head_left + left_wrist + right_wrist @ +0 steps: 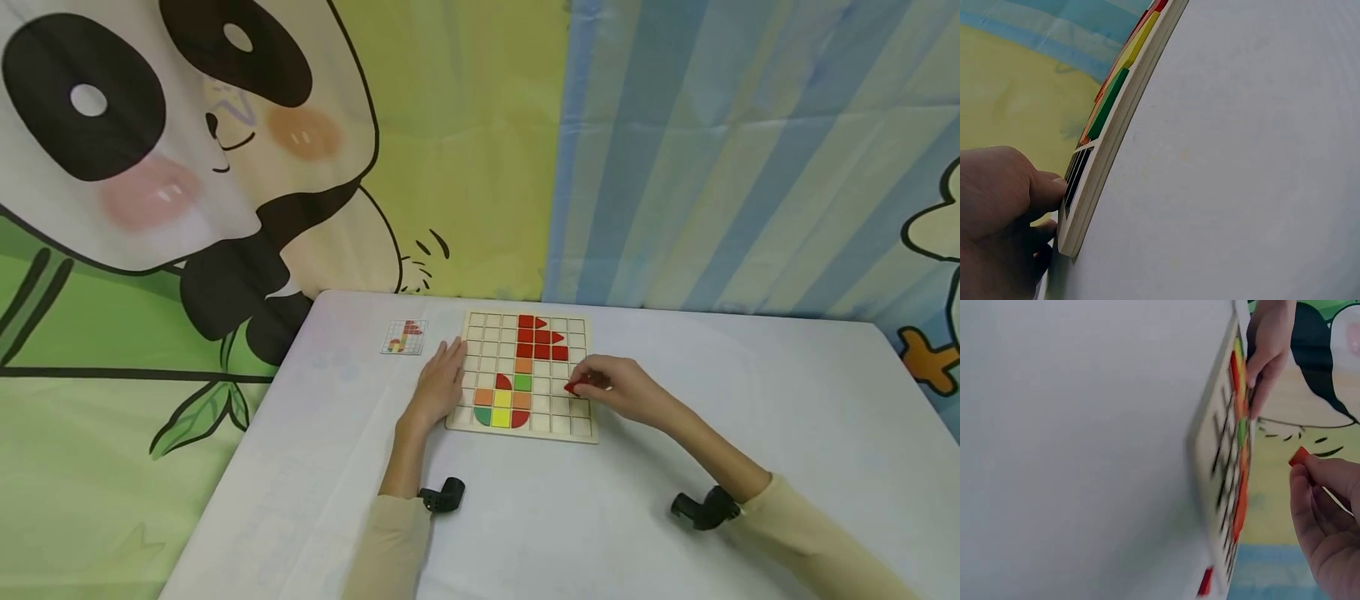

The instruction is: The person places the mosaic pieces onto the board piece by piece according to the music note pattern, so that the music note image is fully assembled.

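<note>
A pale wooden grid board [551, 408] lies on the table, with red, orange, yellow and green pieces set in its squares. My left hand [438, 383] rests along the board's left edge, fingers fairly straight; in the left wrist view its thumb [1047, 190] touches the rim. Over the board's right side, my right hand [626, 387] pinches a small red piece [571, 388] between thumb and fingertips. The right wrist view shows this red piece [1299, 456] held above the board's surface. Most of its outline is covered by the fingers.
A small pattern card [403, 337] with a coloured grid picture lies left of the board. Another red piece [1205, 581] is on the table beside the board's right edge. A cartoon panda curtain [465, 150] hangs behind the white table [525, 517].
</note>
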The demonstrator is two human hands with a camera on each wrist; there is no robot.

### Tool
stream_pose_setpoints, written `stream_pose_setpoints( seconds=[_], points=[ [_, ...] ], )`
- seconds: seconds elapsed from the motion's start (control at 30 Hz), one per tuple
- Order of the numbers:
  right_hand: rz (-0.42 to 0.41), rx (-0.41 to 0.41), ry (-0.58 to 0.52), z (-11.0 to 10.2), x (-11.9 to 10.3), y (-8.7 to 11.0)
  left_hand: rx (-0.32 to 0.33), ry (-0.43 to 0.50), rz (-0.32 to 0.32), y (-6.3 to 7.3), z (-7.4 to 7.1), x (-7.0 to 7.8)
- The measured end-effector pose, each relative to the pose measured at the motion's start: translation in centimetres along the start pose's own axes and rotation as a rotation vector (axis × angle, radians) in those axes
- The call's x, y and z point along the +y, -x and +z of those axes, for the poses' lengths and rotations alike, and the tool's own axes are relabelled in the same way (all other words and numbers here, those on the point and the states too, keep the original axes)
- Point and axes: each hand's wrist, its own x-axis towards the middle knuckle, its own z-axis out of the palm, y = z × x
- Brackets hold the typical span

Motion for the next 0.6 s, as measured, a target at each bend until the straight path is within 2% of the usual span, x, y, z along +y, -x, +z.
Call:
stream_pose_setpoints(
  seconds=[0.2, 0.33, 0.6],
  points=[
    [-0.097, -0.088, -0.005, 2.0, -2.4, -5.3, 0.011, -0.002, 0.015, -0.2, 0.1, -0.2],
    [-0.120, -0.151, 0.019, 3.6, -3.4, -8.3, 0.003, -0.009, 0.021, -0.3, 0.2, -0.3],
    [-0.152, -0.255, 0.156, 6.1, -3.6, -11.9, 0.007, -0.008, 0.024, 0.0, 0.0, -0.3]
  ],
)
